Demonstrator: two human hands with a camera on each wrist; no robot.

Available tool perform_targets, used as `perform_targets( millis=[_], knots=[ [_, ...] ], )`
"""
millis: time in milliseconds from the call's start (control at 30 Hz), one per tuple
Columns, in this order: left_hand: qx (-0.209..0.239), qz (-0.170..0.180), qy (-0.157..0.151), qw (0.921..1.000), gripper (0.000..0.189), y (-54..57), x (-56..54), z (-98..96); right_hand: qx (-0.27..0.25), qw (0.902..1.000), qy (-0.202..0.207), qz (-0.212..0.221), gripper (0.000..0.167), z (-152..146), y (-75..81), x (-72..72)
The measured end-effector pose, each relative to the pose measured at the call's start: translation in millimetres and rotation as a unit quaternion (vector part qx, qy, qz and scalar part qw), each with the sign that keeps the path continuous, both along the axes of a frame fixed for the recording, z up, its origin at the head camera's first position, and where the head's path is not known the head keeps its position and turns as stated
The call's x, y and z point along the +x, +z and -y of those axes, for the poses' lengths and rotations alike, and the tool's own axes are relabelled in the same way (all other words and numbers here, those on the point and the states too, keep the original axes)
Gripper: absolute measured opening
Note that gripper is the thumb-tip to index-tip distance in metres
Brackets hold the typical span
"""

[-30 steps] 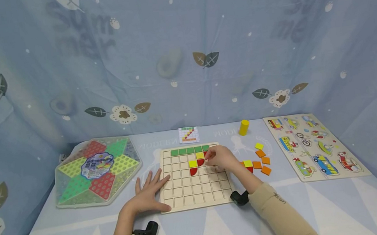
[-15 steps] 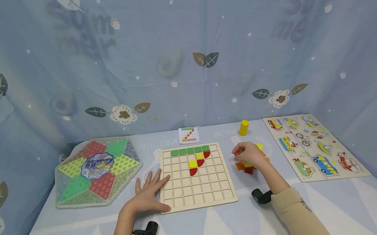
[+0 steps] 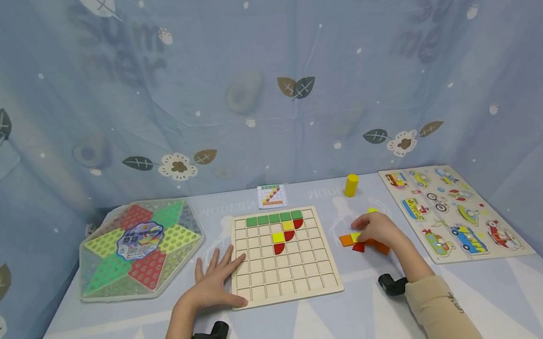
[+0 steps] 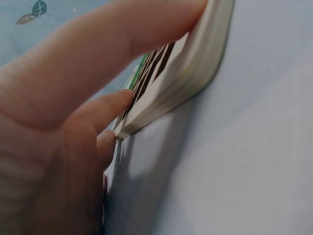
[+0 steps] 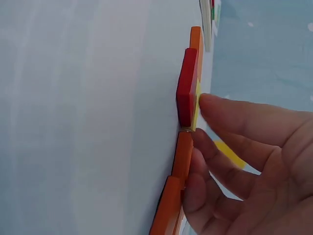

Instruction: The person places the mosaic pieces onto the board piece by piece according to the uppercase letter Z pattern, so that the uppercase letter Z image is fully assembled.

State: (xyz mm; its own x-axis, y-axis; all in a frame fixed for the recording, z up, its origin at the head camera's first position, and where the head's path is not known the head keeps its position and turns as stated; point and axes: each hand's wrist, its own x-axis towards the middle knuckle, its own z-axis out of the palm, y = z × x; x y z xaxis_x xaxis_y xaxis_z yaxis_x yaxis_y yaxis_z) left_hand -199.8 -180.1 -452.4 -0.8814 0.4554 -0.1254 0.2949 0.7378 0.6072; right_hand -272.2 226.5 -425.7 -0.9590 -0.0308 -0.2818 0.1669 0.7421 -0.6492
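While the left hand (image 3: 212,285) lies spread, the right hand (image 3: 379,229), fingers loosely parted, touches a yellow, square, seemingly wooden tile (image 3: 355,236), judged light, stiff, best pinched by opposite edges

Head looks forward-down; wrists close; head, left share board (image 3: 284,274)

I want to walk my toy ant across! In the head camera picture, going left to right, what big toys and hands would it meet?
Star-patterned box → left hand → wooden grid board → right hand → vehicle puzzle board.
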Motion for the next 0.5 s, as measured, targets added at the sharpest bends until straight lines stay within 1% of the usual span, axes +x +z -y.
perform_targets(
  millis=[133, 300, 433, 500],
  knots=[
    [0.003, 0.002, 0.000, 1.0000, 0.098, -0.5, -0.4, -0.1, 0.020, 0.9997, 0.005, 0.011, 0.020, -0.3, 0.1, 0.8],
    [-0.001, 0.003, 0.001, 1.0000, 0.099, -0.9, -1.2, -0.2, 0.028, 0.9994, 0.020, 0.006, 0.011, 0.4, 0.0, -0.7],
    [0.000, 0.003, 0.003, 1.0000, 0.098, -0.6, -0.9, -0.5, 0.032, 0.9992, 0.025, 0.002, 0.013, 2.1, -1.0, -2.8],
    [0.001, 0.003, 0.003, 1.0000, 0.098, -0.4, -0.7, -0.7, 0.040, 0.9988, 0.027, 0.001, 0.017, 3.0, -1.5, -3.4]
  ],
)
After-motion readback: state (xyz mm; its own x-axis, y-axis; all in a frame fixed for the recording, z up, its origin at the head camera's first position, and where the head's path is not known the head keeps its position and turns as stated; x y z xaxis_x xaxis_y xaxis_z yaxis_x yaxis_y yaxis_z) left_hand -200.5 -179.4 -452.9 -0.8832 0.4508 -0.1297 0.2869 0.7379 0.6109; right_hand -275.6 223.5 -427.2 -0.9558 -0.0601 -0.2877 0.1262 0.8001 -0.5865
